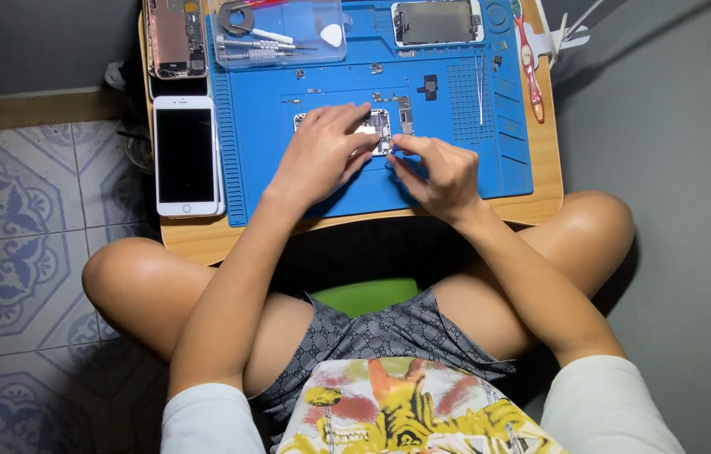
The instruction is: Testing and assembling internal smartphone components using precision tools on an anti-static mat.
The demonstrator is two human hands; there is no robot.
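Nearest the camera sit a printed shirt (410, 412) and patterned shorts (372, 332), with bare crossed legs under a small wooden surface (540, 206); on it lies a blue repair mat (305, 189); at the mat's middle rests a small opened phone part (378, 130), a metal frame with tiny pieces inside; the left hand (322, 155) lies over its left side, fingers curled and pressing on it; the right hand (438, 172) sits just beside its lower right edge, fingertips (397, 145) pinched narrow, and whether they hold anything cannot be told; left of the mat lies a white phone (186, 155), face up; a clear tray of tools (278, 32) stands at the mat's far edge; a red-handled tool (529, 63) lies at the right.
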